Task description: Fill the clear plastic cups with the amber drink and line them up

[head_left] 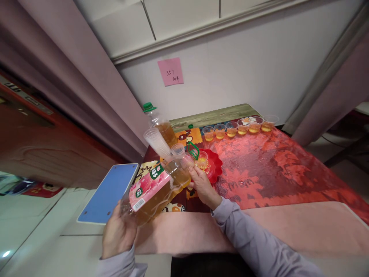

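Observation:
A large clear juice bottle (161, 198) with a pink label is tilted, its neck toward the red scalloped plate (217, 163). My left hand (119, 231) is wrapped round its base end. My right hand (203, 188) grips it near the neck, fingers closed, partly hidden by the bottle. A green handle ring (193, 151) shows by the neck. On the plate a clear plastic cup (203, 157) stands below the mouth, with some yellow liquid in it. Whether juice is flowing I cannot tell.
Several cups with a little juice (231, 130) form a row along the table's back. A stack of clear cups (157, 141) leans beside a second bottle (165, 130) with a green cap (149, 107). A loose green cap (190, 126) lies behind. A blue board (109, 194) is left.

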{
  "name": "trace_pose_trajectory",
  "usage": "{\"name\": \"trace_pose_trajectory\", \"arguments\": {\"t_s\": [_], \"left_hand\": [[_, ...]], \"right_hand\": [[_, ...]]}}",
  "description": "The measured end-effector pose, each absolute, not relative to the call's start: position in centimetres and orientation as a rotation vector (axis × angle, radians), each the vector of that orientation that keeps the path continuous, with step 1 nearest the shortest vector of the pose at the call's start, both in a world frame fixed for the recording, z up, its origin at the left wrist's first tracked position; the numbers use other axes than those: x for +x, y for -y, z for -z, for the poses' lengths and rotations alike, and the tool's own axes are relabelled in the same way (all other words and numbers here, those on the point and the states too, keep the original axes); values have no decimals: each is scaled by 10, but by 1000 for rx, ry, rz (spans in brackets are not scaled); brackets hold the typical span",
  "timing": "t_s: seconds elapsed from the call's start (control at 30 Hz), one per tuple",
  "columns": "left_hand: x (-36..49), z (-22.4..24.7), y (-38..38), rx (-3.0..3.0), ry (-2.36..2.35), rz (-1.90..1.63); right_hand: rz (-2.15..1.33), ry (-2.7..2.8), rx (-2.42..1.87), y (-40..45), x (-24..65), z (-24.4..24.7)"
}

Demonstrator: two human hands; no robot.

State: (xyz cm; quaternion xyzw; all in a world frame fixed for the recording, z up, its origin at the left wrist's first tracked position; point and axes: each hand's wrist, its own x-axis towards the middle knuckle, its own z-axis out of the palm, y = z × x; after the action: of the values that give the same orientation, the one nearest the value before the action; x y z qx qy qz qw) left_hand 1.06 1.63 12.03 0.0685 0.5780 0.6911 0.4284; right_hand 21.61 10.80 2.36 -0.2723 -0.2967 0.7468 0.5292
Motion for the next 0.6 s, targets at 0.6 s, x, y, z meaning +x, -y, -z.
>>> {"name": "trace_pose_trajectory", "arguments": {"t_s": [0.6], "left_hand": [[13,-120,-20,157,-1482,-1747]], "right_hand": [[-1792,703,-675,-108,217,-23]]}}
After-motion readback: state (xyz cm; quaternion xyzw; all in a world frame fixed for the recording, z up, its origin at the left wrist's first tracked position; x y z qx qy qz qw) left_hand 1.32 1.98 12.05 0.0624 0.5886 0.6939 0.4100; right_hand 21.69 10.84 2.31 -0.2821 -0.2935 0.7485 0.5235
